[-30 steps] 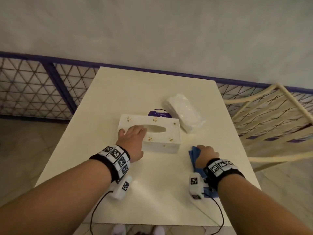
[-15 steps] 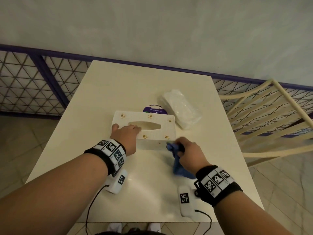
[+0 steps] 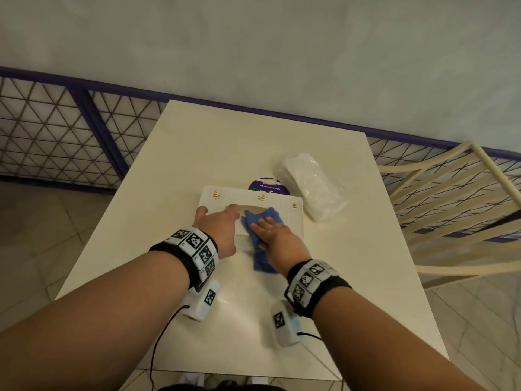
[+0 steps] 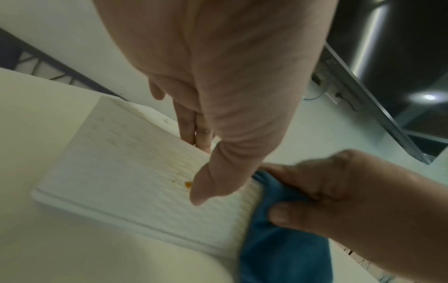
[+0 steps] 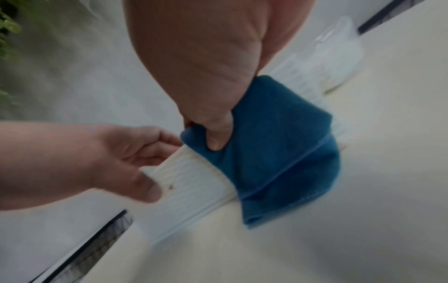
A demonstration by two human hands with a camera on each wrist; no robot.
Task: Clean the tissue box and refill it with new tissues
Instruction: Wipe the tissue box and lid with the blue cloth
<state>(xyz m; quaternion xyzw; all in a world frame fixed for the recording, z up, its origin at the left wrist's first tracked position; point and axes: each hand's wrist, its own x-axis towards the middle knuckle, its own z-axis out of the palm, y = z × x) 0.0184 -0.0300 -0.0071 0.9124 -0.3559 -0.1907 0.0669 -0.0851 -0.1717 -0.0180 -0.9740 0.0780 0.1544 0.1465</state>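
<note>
A white tissue box (image 3: 239, 197) with an empty oval slot lies mid-table. My left hand (image 3: 217, 227) grips its left part, fingers over the top and thumb on the front face (image 5: 194, 178). My right hand (image 3: 276, 235) holds a blue cloth (image 3: 263, 214) pressed on the box top beside the slot; the cloth's tail hangs down the front to the table. In the right wrist view my thumb (image 5: 215, 141) digs into the cloth (image 5: 278, 153). The left wrist view shows a small orange spot on the box (image 4: 135, 172) near my thumb. A wrapped pack of new tissues (image 3: 310, 184) lies right of the box.
A round purple-labelled container (image 3: 266, 186) stands just behind the box. The cream table (image 3: 225, 142) backs onto a purple mesh railing (image 3: 56, 136). A cream chair (image 3: 451, 198) stands close at the table's right side.
My right hand has carried the blue cloth from the table's right front up and left onto the box top. My left hand has kept its hold on the box.
</note>
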